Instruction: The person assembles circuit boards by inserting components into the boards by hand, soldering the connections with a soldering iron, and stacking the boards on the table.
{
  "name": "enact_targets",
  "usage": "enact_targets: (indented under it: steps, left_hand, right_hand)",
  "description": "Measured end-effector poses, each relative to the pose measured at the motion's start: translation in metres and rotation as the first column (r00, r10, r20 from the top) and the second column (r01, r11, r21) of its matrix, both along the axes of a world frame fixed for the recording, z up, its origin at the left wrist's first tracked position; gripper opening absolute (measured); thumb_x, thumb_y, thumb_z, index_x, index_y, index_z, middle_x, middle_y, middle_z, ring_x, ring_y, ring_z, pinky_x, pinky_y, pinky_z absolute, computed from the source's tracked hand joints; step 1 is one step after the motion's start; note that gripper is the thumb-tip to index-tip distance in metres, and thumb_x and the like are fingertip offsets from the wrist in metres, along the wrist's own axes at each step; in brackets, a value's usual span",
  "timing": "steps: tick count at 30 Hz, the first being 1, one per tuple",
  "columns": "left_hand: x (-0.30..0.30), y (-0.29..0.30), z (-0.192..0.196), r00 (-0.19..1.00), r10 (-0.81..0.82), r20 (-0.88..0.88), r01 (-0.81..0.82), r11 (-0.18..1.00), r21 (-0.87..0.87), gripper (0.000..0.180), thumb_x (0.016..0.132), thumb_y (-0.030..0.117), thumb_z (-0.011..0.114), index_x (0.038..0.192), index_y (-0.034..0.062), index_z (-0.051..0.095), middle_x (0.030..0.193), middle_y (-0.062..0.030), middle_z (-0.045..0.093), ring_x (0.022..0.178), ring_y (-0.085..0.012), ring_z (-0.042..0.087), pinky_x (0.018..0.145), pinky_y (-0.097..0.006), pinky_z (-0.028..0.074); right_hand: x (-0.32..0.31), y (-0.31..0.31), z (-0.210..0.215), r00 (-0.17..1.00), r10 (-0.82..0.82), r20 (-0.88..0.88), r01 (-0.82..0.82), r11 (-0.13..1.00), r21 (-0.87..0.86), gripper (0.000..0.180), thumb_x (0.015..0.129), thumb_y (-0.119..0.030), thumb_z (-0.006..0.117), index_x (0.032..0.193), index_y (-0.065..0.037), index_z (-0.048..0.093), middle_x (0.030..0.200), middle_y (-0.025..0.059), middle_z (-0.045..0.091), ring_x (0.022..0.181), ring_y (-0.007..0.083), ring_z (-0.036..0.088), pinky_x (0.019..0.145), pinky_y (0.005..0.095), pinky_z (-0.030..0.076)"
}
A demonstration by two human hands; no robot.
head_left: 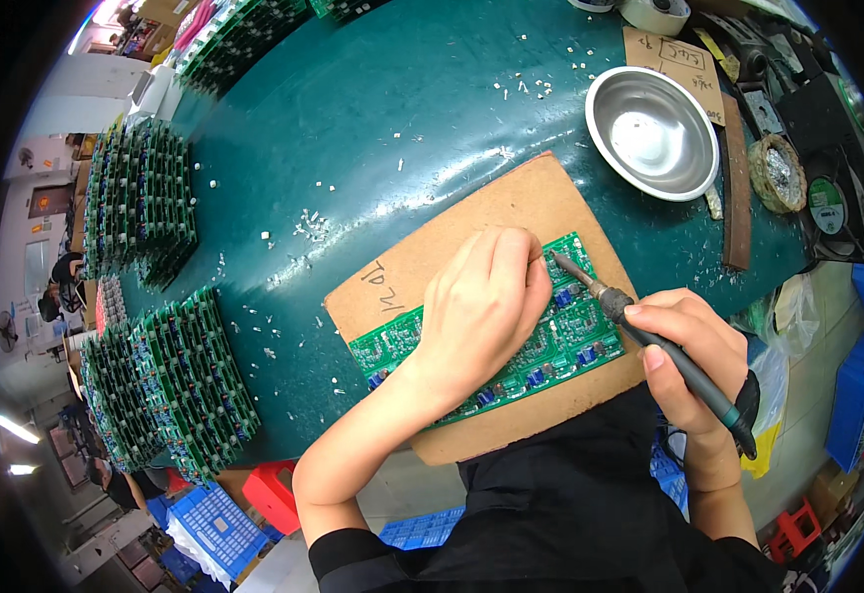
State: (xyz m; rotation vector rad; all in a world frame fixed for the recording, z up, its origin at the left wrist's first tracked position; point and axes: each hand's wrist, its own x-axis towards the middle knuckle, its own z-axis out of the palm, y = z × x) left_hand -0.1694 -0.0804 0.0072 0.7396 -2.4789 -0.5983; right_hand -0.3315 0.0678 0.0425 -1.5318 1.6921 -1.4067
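Observation:
A green circuit board panel [560, 336] with several blue components lies on a brown cardboard sheet [535, 203] that bears handwriting. My right hand [694, 356] grips a soldering iron [684, 368] like a pen. Its metal tip points up and left, at the upper right part of the panel. Over the panel's middle rests my left hand [486, 301], fingers curled and pinched close to the iron's tip. Whatever those fingers hold, if anything, is hidden from this angle.
Upright stacks of circuit boards [140, 203] line the left side of the green table [372, 109]. A steel bowl [652, 133] stands at the right, near a round tip-cleaning pot [777, 173] and a black fan [829, 212]. Small clippings [311, 225] are scattered about.

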Motion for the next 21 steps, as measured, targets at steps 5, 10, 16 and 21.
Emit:
enact_targets:
  steps: [5, 10, 16, 21]
  left_hand:
    - [-0.003, 0.002, -0.001, 1.000, -0.018, 0.012, 0.019, 0.992, -0.122, 0.016, 0.078, 0.002, 0.069, 0.088, 0.0052, 0.056, 0.080, -0.0088, 0.061, 0.073, -0.0275, 0.062, 0.063, -0.038, 0.050]
    - [-0.007, 0.004, -0.004, 0.998, -0.034, 0.055, 0.047, 0.966, -0.254, 0.016, 0.077, 0.003, 0.069, 0.086, 0.0062, 0.056, 0.081, -0.0074, 0.060, 0.072, -0.0251, 0.061, 0.062, -0.035, 0.050]
    - [-0.004, 0.006, 0.005, 0.999, -0.035, 0.005, 0.035, 0.992, -0.121, 0.013, 0.079, 0.000, 0.064, 0.089, 0.0046, 0.056, 0.081, -0.0102, 0.059, 0.072, -0.0289, 0.060, 0.064, -0.039, 0.050]
    - [0.007, 0.001, 0.007, 0.998, -0.052, -0.020, 0.052, 0.999, -0.003, 0.010, 0.085, 0.002, 0.062, 0.094, 0.0022, 0.058, 0.082, -0.0132, 0.061, 0.076, -0.0323, 0.062, 0.068, -0.040, 0.050]
  right_hand:
    - [-0.003, 0.003, -0.003, 0.998, -0.055, -0.010, 0.055, 0.998, -0.033, 0.024, 0.076, 0.001, 0.060, 0.099, 0.007, 0.066, 0.086, 0.0191, 0.066, 0.078, 0.0290, 0.066, 0.072, 0.0348, 0.054]
    - [-0.007, 0.001, -0.003, 1.000, -0.007, -0.005, 0.007, 1.000, -0.006, 0.024, 0.078, 0.000, 0.059, 0.100, 0.007, 0.066, 0.087, 0.0189, 0.066, 0.078, 0.0268, 0.065, 0.071, 0.0334, 0.053]
    - [-0.054, 0.032, -0.014, 0.766, -0.595, -0.242, 0.593, 0.800, -0.090, 0.028, 0.090, -0.003, 0.056, 0.115, 0.004, 0.065, 0.101, 0.0141, 0.066, 0.084, 0.0212, 0.062, 0.079, 0.0312, 0.050]
    - [-0.088, 0.044, -0.042, 0.527, -0.570, -0.630, 0.676, 0.731, -0.095, 0.028, 0.094, -0.006, 0.058, 0.120, -0.006, 0.067, 0.106, 0.0117, 0.063, 0.097, 0.0213, 0.061, 0.088, 0.0323, 0.047]
